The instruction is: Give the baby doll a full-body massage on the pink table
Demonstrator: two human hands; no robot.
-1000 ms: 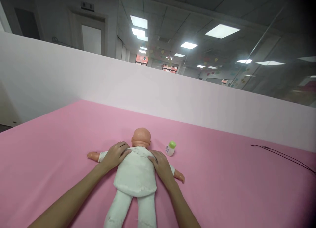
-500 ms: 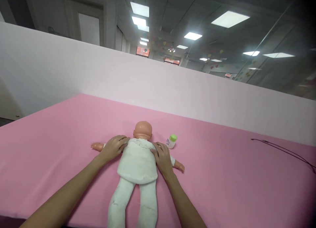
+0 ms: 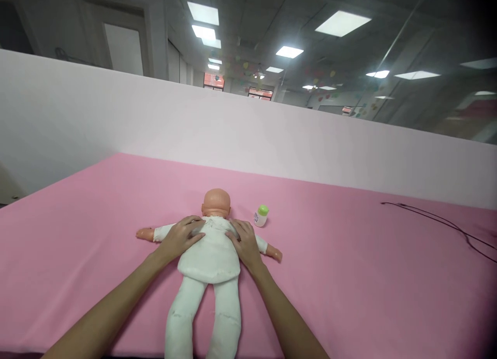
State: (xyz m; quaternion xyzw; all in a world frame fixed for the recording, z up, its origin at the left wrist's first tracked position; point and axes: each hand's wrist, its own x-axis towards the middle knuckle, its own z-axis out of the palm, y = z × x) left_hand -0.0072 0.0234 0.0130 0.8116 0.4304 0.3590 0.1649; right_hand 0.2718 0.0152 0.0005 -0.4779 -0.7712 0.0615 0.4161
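A baby doll (image 3: 209, 258) with a white cloth body lies face down, its bald head away from me and its arms spread out to the sides. My left hand (image 3: 181, 238) rests on the left side of its upper back, fingers extended and thumb apart. On the right side of the upper back lies my right hand (image 3: 245, 241), likewise flat with the thumb spread inward. Neither hand grips anything. Just beyond the doll's right arm stands a small white bottle (image 3: 261, 217) with a green cap.
The doll lies on a pink padded surface (image 3: 341, 276). Dark thin cords (image 3: 438, 217) trail over its right part. A low white wall (image 3: 233, 128) runs along the back, with glass above it showing ceiling lights and a door (image 3: 123, 48).
My hands have moved inward onto the doll's upper back, the left thumb now lying further over it. The whole view has shifted slightly. The doll and bottle keep their places on the pink surface.
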